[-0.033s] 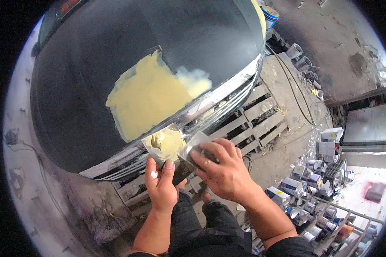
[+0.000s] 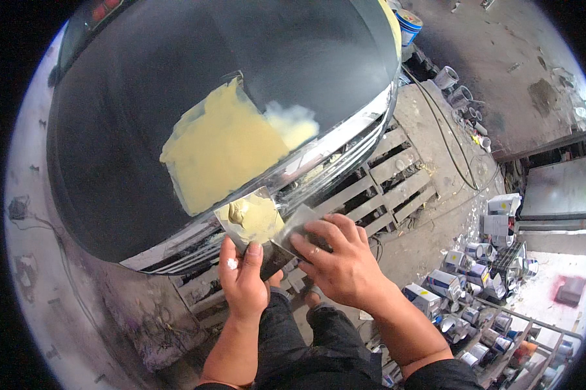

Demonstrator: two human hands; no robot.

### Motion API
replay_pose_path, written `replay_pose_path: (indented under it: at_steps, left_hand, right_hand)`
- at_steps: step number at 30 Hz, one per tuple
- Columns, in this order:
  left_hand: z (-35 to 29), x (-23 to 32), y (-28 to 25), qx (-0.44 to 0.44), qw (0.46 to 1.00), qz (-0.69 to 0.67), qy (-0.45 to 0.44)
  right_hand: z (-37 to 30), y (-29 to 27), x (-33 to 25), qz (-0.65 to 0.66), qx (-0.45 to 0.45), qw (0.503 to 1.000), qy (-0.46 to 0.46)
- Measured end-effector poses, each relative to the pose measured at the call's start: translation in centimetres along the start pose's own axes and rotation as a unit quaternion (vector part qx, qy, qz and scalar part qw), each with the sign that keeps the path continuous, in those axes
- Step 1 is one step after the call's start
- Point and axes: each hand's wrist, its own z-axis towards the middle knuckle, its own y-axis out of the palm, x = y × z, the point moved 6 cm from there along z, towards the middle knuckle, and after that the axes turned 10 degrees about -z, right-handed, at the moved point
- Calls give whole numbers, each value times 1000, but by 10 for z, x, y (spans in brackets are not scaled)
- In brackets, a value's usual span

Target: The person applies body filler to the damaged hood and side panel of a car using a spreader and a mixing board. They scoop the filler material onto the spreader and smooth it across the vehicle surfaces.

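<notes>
Two hands (image 2: 245,289) (image 2: 345,263) — two thin plates (image 2: 263,195) (image 2: 302,217)

A car-body workshop: a dark car (image 2: 306,58) bears a yellow filler patch (image 2: 225,149), cans (image 2: 444,284) lie heaped at near right, and a slatted pallet (image 2: 395,167) rests on the stained floor (image 2: 449,211).

Box labels (image 2: 445,281), bucket label (image 2: 407,27), too small to read

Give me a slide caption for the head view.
Left hand holds a plate of yellow paste, right hand a scraper, near a dark panel with a yellow patch.
</notes>
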Motion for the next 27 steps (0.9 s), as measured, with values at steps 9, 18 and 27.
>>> replay_pose_path:
  at_steps: [9,18,27]
  left_hand:
    - [-28,-14,41,-78,996,37,1]
    - [-47,-24,65,-112,990,76,-33]
    - [-5,-13,9,-75,984,156,30]
  right_hand:
    - [-38,-60,37,74,123,989,22]
    - [-32,-64,16,58,71,996,-20]
    - [27,-34,84,100,39,992,61]
